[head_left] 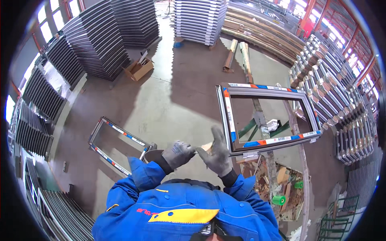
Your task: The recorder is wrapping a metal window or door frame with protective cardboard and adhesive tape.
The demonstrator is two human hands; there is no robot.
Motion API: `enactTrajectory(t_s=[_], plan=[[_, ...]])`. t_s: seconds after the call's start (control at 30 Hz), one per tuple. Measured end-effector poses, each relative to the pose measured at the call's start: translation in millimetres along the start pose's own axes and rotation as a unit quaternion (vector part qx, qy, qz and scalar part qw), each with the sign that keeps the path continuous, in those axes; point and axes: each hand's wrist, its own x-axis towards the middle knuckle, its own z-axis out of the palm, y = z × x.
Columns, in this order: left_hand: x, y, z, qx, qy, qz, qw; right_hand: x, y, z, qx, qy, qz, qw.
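My left hand (178,153), in a grey glove, is curled shut in front of my chest and pinches a small tan piece (206,147) that sticks out toward the right. My right hand (217,156), also gloved, is raised beside it with the fingers spread upward and the palm touching or almost touching that piece. Just right of my hands a grey window frame (268,141) with blue, white and orange protective tape lies flat on a work stand. My blue jacket sleeves come up from the lower edge.
A second taped frame (119,147) lies on the concrete floor to the left. Tall stacks of dark frames (98,38) line the left and back, and metal profiles (341,92) fill racks on the right. A crate of scraps and green rollers (279,193) sits under the stand. A cardboard box (138,69) stands farther back.
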Motion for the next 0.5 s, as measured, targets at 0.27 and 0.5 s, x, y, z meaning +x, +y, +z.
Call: enactTrajectory(t_s=[0.27,0.5], plan=[[-22,-23,-1,0.005,-0.003,-0.027,1.0,-19,6,-30,0.038,-0.124,0.06,0.99],[-29,-41,-8,0.039,0.068,-0.004,0.997,-37,6,-47,0.018,-0.189,-0.014,0.982]])
